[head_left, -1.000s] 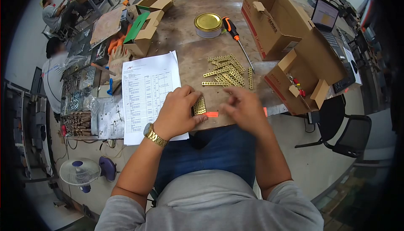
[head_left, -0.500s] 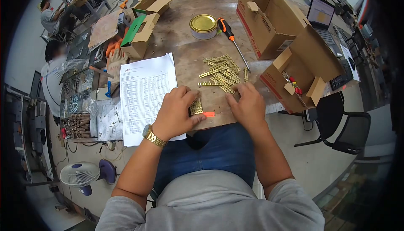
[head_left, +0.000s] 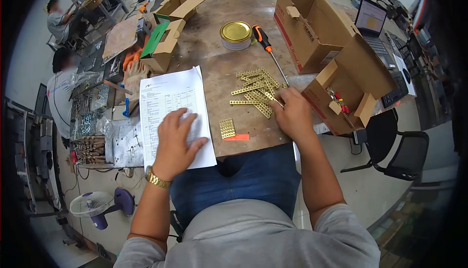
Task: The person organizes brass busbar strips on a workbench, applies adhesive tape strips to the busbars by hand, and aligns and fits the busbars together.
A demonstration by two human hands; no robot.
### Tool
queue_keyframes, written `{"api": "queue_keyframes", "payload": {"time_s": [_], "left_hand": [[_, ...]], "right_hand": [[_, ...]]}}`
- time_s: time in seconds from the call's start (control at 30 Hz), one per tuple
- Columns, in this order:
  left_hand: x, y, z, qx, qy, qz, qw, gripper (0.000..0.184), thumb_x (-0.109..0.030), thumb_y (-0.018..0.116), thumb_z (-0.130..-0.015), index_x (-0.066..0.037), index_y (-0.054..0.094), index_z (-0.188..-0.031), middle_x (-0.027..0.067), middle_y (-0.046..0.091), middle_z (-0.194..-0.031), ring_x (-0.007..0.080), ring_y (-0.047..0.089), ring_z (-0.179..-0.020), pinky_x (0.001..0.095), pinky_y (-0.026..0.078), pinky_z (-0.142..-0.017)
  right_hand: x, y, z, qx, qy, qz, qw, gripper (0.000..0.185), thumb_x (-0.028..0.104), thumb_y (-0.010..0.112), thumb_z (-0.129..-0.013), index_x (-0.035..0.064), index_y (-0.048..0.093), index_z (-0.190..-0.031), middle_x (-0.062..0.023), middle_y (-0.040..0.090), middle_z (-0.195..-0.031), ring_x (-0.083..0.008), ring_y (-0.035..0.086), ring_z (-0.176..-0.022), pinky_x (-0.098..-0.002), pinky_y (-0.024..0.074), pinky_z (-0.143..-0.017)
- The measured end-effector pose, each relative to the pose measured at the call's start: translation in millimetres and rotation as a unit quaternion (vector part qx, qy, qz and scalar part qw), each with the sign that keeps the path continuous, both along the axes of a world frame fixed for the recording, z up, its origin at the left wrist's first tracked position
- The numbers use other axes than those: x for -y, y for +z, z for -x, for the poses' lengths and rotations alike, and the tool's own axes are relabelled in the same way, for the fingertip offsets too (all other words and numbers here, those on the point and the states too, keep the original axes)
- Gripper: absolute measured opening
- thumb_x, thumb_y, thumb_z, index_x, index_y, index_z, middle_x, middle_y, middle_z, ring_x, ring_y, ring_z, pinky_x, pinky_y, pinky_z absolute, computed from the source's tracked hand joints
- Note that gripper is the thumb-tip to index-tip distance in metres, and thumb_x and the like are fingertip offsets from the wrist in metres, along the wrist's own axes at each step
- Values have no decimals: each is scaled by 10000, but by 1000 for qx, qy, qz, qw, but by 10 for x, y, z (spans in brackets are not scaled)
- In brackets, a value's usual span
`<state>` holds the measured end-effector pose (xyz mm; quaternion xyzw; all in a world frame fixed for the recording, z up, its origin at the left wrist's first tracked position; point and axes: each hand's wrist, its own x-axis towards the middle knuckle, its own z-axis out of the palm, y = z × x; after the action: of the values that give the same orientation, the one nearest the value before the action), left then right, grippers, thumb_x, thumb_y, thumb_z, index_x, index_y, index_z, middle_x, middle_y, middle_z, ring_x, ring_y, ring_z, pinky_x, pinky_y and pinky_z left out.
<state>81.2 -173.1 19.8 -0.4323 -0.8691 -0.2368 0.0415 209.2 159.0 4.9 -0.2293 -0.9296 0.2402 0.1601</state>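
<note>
My left hand (head_left: 176, 143) lies on the printed sheets (head_left: 200, 146), fingers spread, holding nothing. My right hand (head_left: 294, 115) is at the right side of a loose pile of brass terminal bars (head_left: 251, 88), thumb and fingers closed on the end of one brass terminal bar (head_left: 274, 99). Part of that bar is hidden by the fingers. Between my hands, a small block of brass bars set side by side (head_left: 227, 128) rests on the wooden table. An orange strip (head_left: 237, 137) touches its lower edge.
Behind the pile are a screwdriver (head_left: 270, 51) and a round tin (head_left: 236, 35). Open cardboard boxes stand at right (head_left: 336, 92) and back left (head_left: 163, 48). Drill bits (head_left: 91, 148) and a glove (head_left: 134, 78) lie at left, near a seated person (head_left: 61, 85).
My left hand has moved left off the brass block onto the sheets, uncovering the block and more of the orange strip. My right hand has shifted slightly right and closed on a bar.
</note>
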Motion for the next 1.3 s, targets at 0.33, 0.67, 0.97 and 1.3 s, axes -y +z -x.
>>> {"api": "queue_keyframes", "payload": {"time_s": [0.33,0.67,0.97,1.3], "left_hand": [[695,-245,613,-33,231,28,972,477,-221,801,-984,-37,695,-1411,218,686,-1378,445,611,-1287,564,478,-1085],[565,-356,1003,-22,265,10,964,439,-140,851,-907,-24,722,-1310,197,725,-1162,434,667,-1114,549,523,-983],[364,-41,267,-78,62,-34,994,576,-318,861,-950,-71,697,-1444,212,663,-1488,434,604,-1367,571,443,-1142],[575,-213,310,-13,106,141,984,645,-442,714,-1072,-105,603,-1610,202,511,-1721,436,426,-1622,724,309,-1258]], "right_hand": [[6,110,-266,-1,-46,80,996,207,147,811,-945,0,758,-1081,-227,741,-1083,-427,739,-1000,-527,584,-890],[18,162,-213,-58,-10,12,998,291,197,815,-954,32,783,-1191,-197,725,-1138,-431,710,-1078,-522,565,-963],[177,-153,372,-93,169,-143,971,439,260,822,-955,94,744,-1353,-98,717,-1443,-361,565,-1416,-551,407,-1197],[-409,174,457,-41,137,-51,988,215,219,756,-971,76,816,-1120,-138,765,-1243,-391,677,-1211,-534,520,-1065]]}}
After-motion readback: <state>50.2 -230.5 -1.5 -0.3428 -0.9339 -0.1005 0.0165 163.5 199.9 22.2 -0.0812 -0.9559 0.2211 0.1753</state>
